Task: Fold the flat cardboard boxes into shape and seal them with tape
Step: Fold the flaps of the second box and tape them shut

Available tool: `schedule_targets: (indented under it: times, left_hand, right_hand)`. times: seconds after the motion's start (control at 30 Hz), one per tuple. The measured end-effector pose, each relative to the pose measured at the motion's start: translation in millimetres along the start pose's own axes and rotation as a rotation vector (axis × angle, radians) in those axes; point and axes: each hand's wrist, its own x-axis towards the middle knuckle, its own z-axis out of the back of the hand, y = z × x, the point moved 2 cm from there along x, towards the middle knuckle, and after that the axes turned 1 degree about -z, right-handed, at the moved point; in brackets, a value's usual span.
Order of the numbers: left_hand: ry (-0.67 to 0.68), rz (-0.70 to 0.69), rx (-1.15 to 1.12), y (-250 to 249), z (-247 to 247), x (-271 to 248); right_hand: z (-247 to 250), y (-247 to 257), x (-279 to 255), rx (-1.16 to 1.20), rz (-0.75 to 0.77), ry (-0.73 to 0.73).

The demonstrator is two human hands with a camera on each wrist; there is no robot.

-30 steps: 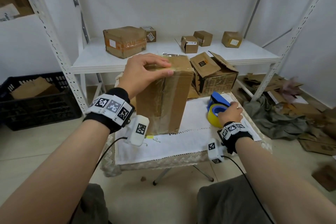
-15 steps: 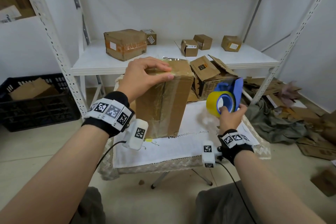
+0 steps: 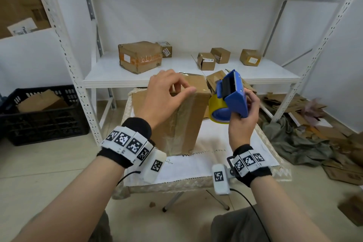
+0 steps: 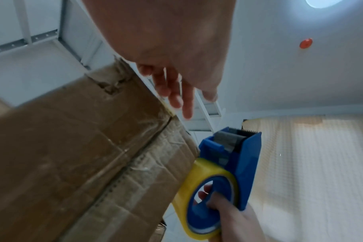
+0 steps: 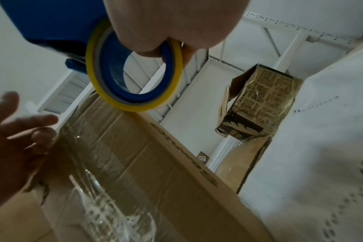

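Note:
A tall brown cardboard box (image 3: 182,122) stands upright on the white-clothed small table (image 3: 216,143), with clear tape running down its front seam. My left hand (image 3: 182,86) is over the box's top, fingers loosely spread; in the left wrist view the fingers (image 4: 176,95) are straight and just off the top edge of the box (image 4: 72,155). My right hand (image 3: 246,108) grips a blue tape dispenser (image 3: 233,98) with a yellow roll, held up beside the box's upper right corner. In the right wrist view the roll (image 5: 135,73) hangs just above the box (image 5: 155,163).
Behind the table a white shelf (image 3: 110,70) carries one large taped box (image 3: 139,57) and several small ones (image 3: 206,61). An open printed box (image 5: 259,106) sits behind the table. A black crate (image 3: 43,116) stands on the left; flattened cardboard (image 3: 314,124) litters the floor on the right.
My right hand lifted the tape dispenser off the table and brought it up to the box's top right. My left hand eased from pressing the box top to spread fingers.

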Motion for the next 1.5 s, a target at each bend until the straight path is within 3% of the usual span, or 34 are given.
schedule_targets:
  times: [0.33,0.53,0.77,0.93,1.1,1.5]
  left_hand:
    - [0.16,0.278,-0.208,-24.7,-5.8,3.9]
    - [0.204,0.32,-0.38,-30.7,-1.7,7.0]
    - [0.231,0.404,-0.322,-30.0,5.5,12.2]
    - [0.21,0.446,-0.381,-32.5,21.2,22.5]
    - [0.039,0.494,-0.418,-17.4,53.1,36.2]
    - [-0.107,0.439,-0.279,-12.3,42.6,39.6]
  right_hand:
    - [-0.4,11.7,-3.4,-0.117,0.176,0.045]
    - [-0.3,15.7,-0.7,-0.168,0.231,0.058]
    - [0.7,24.7,-1.7,-0.272,0.337,0.074]
    - [-2.6,37.3,5.0,-0.296,0.394,0.096]
    - [15.1,30.7,15.7,-0.341,0.358,0.037]
    - [32.9,14.2,14.8,-0.481,0.39,0.072]
